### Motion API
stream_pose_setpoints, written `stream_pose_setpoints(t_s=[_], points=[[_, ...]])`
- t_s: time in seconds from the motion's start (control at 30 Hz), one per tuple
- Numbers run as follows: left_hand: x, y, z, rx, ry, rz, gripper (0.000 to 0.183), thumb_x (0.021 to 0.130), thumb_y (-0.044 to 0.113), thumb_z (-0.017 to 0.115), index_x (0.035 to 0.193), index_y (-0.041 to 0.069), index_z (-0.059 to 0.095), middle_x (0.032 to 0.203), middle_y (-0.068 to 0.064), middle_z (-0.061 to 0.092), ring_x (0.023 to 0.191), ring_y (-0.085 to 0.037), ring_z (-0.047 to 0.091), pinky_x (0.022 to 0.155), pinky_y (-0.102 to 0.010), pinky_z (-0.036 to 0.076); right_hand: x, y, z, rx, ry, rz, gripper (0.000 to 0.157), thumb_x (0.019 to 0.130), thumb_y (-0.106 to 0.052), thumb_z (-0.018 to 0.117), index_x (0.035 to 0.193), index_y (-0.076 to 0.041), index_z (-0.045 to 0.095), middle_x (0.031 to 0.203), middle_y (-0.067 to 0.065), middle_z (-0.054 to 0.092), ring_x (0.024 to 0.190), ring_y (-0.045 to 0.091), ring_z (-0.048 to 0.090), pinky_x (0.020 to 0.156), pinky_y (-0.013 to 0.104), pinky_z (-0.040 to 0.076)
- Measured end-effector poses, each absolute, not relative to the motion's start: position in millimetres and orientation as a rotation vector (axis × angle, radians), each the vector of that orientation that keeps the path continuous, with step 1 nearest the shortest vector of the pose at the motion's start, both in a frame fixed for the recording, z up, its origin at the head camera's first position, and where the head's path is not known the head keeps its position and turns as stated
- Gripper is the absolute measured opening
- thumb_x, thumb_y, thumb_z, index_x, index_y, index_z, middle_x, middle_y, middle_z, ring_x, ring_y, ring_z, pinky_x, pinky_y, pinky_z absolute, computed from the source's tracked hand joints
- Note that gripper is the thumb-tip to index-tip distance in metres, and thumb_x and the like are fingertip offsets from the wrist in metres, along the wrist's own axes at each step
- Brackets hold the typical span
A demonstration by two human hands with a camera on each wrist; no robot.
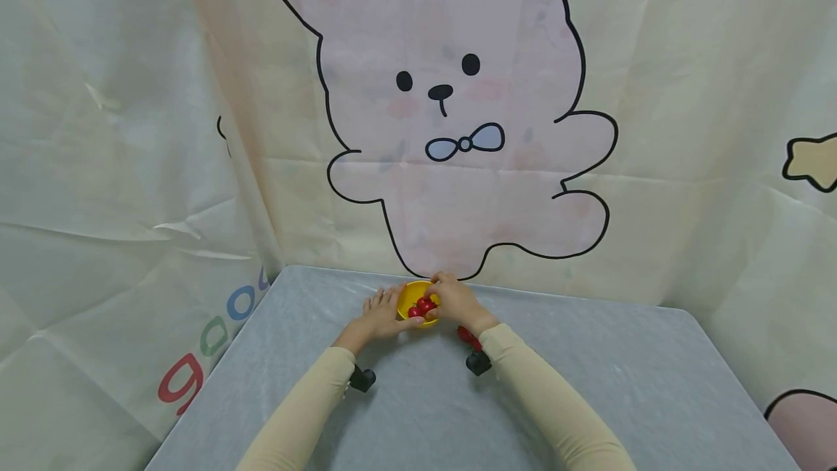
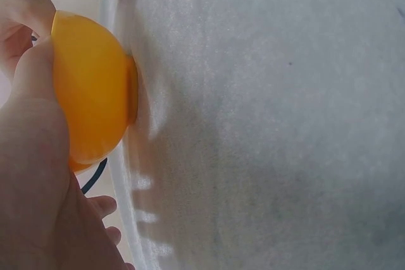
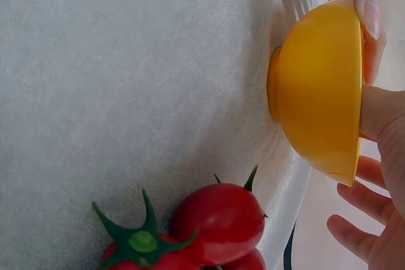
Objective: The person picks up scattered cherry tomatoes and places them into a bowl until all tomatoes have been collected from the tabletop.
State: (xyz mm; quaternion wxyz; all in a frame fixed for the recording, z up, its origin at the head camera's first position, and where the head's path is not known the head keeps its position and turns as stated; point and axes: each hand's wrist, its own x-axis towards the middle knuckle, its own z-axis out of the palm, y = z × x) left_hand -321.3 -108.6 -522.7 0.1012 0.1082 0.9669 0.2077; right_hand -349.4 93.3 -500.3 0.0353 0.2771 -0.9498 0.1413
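Observation:
A yellow bowl stands near the back edge of the table with several red cherry tomatoes inside. My left hand holds the bowl's left side, its thumb along the front rim and the other fingers spread behind. From the right, my right hand reaches over the rim, thumb and index finger on either side of a tomato in the bowl. The bowl wall hides those fingertips in the right wrist view. More cherry tomatoes with green stems lie on the table below the right wrist.
A grey cloth covers the table. Behind it hangs a curtain with a cartoon animal print. A black wrist device sits under the left forearm, and another black device under the right.

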Motion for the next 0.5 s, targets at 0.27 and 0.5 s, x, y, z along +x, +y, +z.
stream_pose_setpoints(t_s=[0.27, 0.5], points=[[-321.0, -109.2, -522.9, 0.322, 2.864, 0.632, 0.101, 0.085, 0.077, 0.049, 0.16, 0.02, 0.012, 0.165, -0.013, 0.024, 0.152, -0.043, 0.017, 0.121, -0.067, 0.009, -348.2, 93.7, -498.0, 0.873, -2.91, 0.479, 0.036, 0.079, -0.032, 0.083, 0.108, -0.012, 0.075, 0.13, 0.012, 0.059, 0.117, 0.03, 0.055, 0.103, 0.047, 0.051], [-320.5, -108.8, -522.1, 0.325, 2.865, 0.628, 0.1, 0.085, 0.077, 0.05, 0.16, 0.021, 0.012, 0.164, -0.014, 0.024, 0.152, -0.043, 0.017, 0.121, -0.067, 0.009, -346.7, 93.9, -496.7, 0.882, -2.907, 0.513, 0.037, 0.078, -0.031, 0.084, 0.108, -0.01, 0.075, 0.131, 0.014, 0.059, 0.119, 0.032, 0.055, 0.105, 0.049, 0.049]])
